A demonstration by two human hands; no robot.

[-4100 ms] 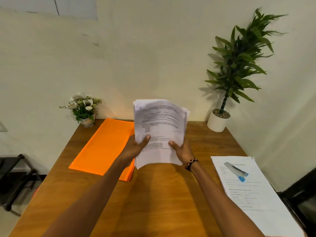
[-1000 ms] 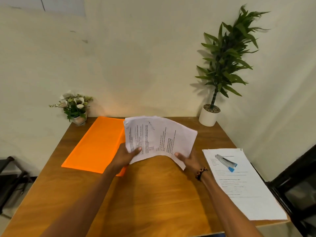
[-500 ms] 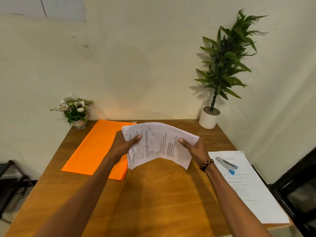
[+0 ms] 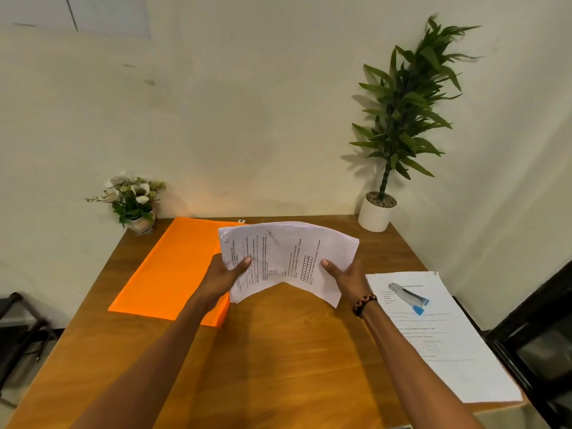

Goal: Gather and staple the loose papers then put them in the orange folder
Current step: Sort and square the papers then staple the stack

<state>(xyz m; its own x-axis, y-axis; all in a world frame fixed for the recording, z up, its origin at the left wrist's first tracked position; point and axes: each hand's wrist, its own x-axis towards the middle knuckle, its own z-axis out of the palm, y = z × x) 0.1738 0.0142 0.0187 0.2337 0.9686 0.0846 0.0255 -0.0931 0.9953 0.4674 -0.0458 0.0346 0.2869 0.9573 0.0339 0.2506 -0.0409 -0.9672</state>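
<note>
I hold a stack of printed white papers [image 4: 288, 255] above the middle of the wooden table [image 4: 278, 351], turned sideways and bowed upward. My left hand [image 4: 224, 275] grips its left end, thumb on top. My right hand [image 4: 345, 275] grips its right end, thumb on top, a beaded bracelet on the wrist. The orange folder [image 4: 176, 267] lies flat and closed on the table's left half, partly under the papers' left end. A silver and blue stapler [image 4: 408, 294] rests on a second pile of white sheets [image 4: 439, 339] at the table's right edge.
A small pot of white flowers [image 4: 133, 201] stands at the back left corner, a tall green plant in a white pot [image 4: 379, 209] at the back right. Dark furniture sits on the floor at both sides. The wall runs close behind the table.
The papers went from upright to sideways and bowed. In the last half second my hands and the stack hardly moved.
</note>
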